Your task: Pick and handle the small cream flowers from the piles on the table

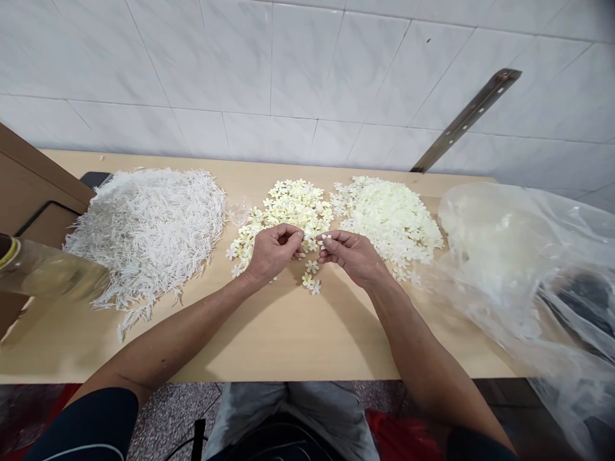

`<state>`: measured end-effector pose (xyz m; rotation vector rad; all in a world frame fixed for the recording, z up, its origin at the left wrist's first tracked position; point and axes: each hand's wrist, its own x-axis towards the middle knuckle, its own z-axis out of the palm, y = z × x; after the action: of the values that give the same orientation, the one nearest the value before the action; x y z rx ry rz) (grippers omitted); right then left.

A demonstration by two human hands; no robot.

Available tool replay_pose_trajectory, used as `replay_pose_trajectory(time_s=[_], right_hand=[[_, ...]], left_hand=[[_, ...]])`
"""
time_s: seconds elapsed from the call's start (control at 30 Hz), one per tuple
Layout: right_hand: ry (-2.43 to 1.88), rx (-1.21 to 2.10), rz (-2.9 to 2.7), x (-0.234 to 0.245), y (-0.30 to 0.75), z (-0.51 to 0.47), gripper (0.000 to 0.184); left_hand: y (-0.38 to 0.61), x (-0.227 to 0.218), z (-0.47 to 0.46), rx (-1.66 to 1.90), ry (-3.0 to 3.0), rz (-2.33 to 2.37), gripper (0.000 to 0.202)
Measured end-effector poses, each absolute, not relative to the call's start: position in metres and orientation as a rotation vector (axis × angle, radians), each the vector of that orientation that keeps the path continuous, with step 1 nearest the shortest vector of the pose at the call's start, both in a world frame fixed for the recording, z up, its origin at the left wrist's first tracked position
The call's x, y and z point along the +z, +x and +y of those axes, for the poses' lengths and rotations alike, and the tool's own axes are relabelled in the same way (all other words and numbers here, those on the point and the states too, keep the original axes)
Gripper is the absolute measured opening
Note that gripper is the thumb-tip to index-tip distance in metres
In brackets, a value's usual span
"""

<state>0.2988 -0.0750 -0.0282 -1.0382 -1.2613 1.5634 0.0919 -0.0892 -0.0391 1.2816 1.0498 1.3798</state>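
My left hand (271, 251) is curled shut just above the wooden table (283, 333), its fingertips pinching something small I cannot make out. My right hand (350, 251) faces it a few centimetres away, pinching a small white flower piece (326, 238) between thumb and fingers. Right behind both hands lies a heap of cream-yellow flower pieces (288, 208). A few loose flowers (311, 276) lie on the table under the hands. A paler heap of white flower pieces (389, 218) sits to the right, a big pile of thin white stems (148, 224) to the left.
A large clear plastic bag (523, 269) bulges over the table's right end. A transparent bottle or bag (48, 272) lies at the left edge beside a brown cabinet (29, 186). A tiled wall (288, 70) with a metal bracket (466, 118) backs the table.
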Motion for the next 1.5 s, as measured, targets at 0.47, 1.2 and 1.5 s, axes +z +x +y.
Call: replay_pose_trajectory(time_s=[0.47, 1.2, 1.5], right_hand=[[-1.180, 1.272, -1.450, -0.029, 0.300, -0.077, 0.042], [-1.261, 1.148, -1.470, -0.023, 0.305, -0.076, 0.047], [-1.118, 1.235, -1.416, -0.025, 0.310, -0.072, 0.042]], left_hand=[[0.092, -0.037, -0.090, 1.381, 1.300, 1.038, 0.019], [0.093, -0.036, -0.092, 1.394, 1.309, 1.025, 0.020], [0.093, -0.039, -0.090, 1.366, 1.321, 1.044, 0.019]])
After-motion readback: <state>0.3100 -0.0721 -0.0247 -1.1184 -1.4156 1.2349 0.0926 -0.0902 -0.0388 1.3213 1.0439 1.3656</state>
